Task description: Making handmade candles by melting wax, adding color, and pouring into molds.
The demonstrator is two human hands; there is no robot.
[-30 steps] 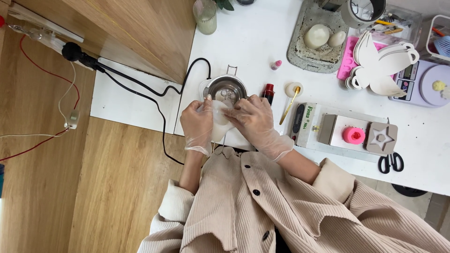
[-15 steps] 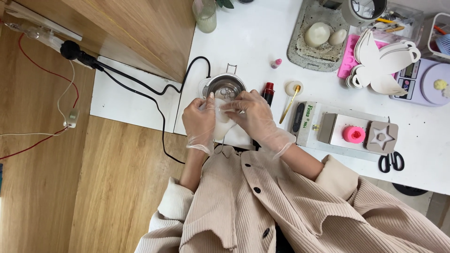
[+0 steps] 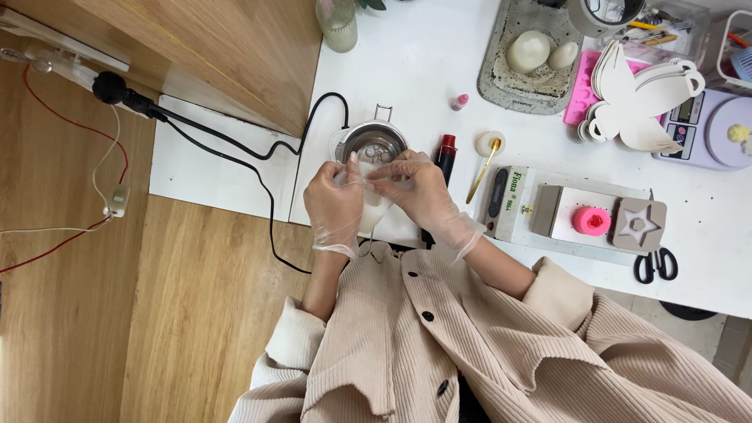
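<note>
A soft white piece (image 3: 368,205) is pinched between both gloved hands, just in front of the small steel pot (image 3: 375,143). The left hand (image 3: 334,205) is curled around its left edge, fingers closed on it; the right hand (image 3: 415,192) is closed on its upper right edge, fingertips meeting near the pot's rim. Compared with half a second ago, little is changed: the grip is kept, and the hands are seen a touch higher, closer to the pot. The white surface (image 3: 407,63) is carrying everything. Just right of the right hand, a dark bottle with a red cap (image 3: 446,153) is stood upright. Beyond it a gold spoon (image 3: 484,168) is laid across a small round white dish. Further right, a long white box with a green label (image 3: 506,202) is set beside a pink round mould (image 3: 591,221) and a grey star mould (image 3: 638,225). Black scissors (image 3: 655,265) are left near the front edge.
</note>
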